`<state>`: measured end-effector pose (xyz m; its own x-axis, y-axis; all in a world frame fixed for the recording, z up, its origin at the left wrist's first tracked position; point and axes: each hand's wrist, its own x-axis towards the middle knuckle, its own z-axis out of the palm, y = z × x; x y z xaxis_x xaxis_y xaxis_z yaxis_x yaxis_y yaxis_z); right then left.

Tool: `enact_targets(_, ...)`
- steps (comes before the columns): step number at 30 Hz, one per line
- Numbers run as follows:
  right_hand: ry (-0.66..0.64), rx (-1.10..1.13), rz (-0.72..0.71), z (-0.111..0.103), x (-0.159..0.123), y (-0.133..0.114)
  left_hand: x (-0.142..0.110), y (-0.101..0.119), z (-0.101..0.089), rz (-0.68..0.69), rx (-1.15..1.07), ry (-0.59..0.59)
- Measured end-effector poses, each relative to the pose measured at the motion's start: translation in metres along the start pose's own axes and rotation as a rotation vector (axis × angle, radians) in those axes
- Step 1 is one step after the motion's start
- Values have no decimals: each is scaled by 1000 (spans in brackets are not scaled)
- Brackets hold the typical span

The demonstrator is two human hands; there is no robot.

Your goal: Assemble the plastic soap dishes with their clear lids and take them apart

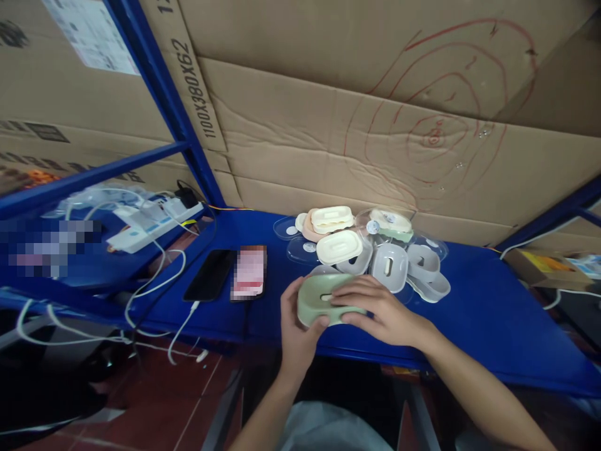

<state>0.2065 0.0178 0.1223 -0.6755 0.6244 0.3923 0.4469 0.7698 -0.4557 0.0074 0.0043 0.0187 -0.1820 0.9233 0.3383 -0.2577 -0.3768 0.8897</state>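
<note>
Between both hands I hold a pale green oval plastic case (310,294) with a slot in its top, above the front edge of the blue table. My left hand (298,335) grips its left end, thumb along the near side. Across the top and right end lies my right hand (375,310), with fingers over the slot and thumb on the near side. Just behind sit similar plastic parts: a cream oval piece (339,247), a grey slotted piece (389,269), grey rings (425,263) and a cream stack (332,219).
Two phones, a black one (209,275) and one with a lit screen (248,275), lie on the blue table (498,313). White cables (176,269) run from a power strip (153,225) at left. Cardboard (291,125) walls the back; an open box (539,269) stands right.
</note>
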Motion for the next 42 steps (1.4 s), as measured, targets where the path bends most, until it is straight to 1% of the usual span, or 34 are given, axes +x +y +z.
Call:
enact_targets(2,48,37,18,1,-2,10,-1,-6,2,17,16,-20)
enact_targets(5,201,28,38,0,-7,24,-3,-15,4,79,90,-81)
enact_targets(7,308,-76,46,-7,-9,35,-4,-19,3,147,188,-116)
enact_targets(9,380,-299,68,-22,-5,52,-5,-22,2,233,311,-146)
enact_targets(12,387,-651,182,-50,9,91,-5,-21,2,348,462,-199)
enact_targets(14,338,-766,285,-64,20,120,-4,-19,2,373,524,-227)
enact_targets(16,294,-813,355,-68,27,142,-3,-16,3,351,560,-246)
enact_targets(18,277,-809,377,-63,29,150,-1,-14,4,314,572,-250)
enact_targets(20,282,-751,357,-52,25,142,0,-13,3,298,561,-247)
enact_targets(23,219,-575,246,-29,12,110,1,-14,1,306,525,-226)
enact_targets(26,95,-322,84,-5,-2,73,-1,-17,-3,319,462,-131)
enact_targets(28,57,-196,1,11,-10,56,-2,-18,-5,322,403,-60)
enact_targets(29,55,-174,-25,19,-14,50,-3,-18,-6,315,370,-34)
enact_targets(32,104,-236,-57,34,-20,46,-2,-18,-5,269,266,4)
enact_targets(36,174,-296,-80,35,-18,49,-1,-15,-2,248,207,-30)
enact_targets(39,254,-299,-122,33,-18,43,-1,-11,-6,269,276,-85)
enact_targets(41,329,-306,-130,35,-29,34,1,-5,-15,321,392,-139)
enact_targets(42,366,-314,-112,37,-38,28,2,-2,-21,355,471,-180)
